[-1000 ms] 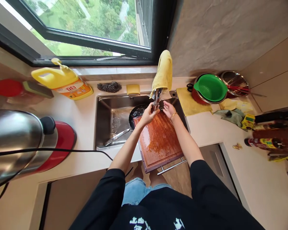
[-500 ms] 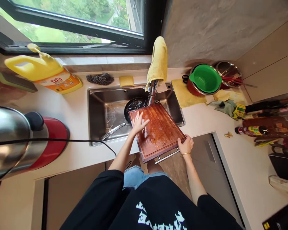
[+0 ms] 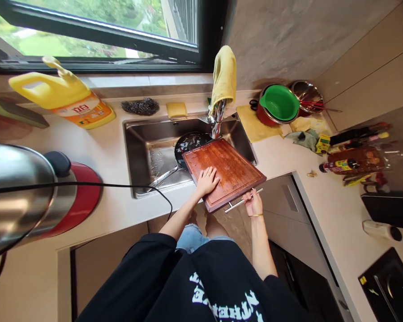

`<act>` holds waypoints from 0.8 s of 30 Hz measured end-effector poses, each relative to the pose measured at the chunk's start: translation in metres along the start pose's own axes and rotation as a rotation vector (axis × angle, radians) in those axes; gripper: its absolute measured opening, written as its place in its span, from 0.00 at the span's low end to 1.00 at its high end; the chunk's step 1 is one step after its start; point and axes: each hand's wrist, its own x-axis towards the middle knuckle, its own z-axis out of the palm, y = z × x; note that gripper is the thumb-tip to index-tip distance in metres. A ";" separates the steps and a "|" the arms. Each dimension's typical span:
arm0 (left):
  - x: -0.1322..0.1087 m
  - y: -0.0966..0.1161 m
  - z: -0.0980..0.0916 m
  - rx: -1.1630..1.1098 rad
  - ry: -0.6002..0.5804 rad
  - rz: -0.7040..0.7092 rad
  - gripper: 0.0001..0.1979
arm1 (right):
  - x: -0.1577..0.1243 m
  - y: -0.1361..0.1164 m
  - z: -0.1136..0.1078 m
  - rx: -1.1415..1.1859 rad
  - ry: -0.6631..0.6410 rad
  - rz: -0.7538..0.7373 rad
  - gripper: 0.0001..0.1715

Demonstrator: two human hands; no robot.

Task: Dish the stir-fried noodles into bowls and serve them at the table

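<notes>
- Left hand [image 3: 207, 180] grip open, palm flat on the wet cutting board [image 3: 226, 172].
- Right hand [image 3: 253, 203] grip closed on board's near edge.
- Board spans the sink [image 3: 144, 147]; tap [image 3: 217, 120] just beyond, no water visible; rinse looks done, drying left.

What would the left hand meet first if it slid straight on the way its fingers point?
The left hand lies flat on the wet cutting board, fingers aimed up and right; probably only board surface, then its far edge.

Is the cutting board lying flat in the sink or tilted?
Tilted: the cutting board leans on the sink edge, near end overhanging.

Daylit window [image 3: 97, 27] above pale counter [image 3: 100, 152]
</notes>
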 end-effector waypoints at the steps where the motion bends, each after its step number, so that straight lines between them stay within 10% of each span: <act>1: -0.002 0.003 -0.002 -0.036 -0.003 -0.009 0.32 | -0.002 -0.011 0.005 0.011 -0.040 -0.027 0.30; 14: 0.000 0.032 -0.017 -0.357 -0.056 -0.078 0.37 | -0.042 -0.184 0.053 -0.225 -0.207 -0.199 0.23; 24: 0.039 0.062 0.008 -0.527 -0.166 0.035 0.34 | -0.005 -0.340 0.096 -0.638 -0.178 -0.316 0.24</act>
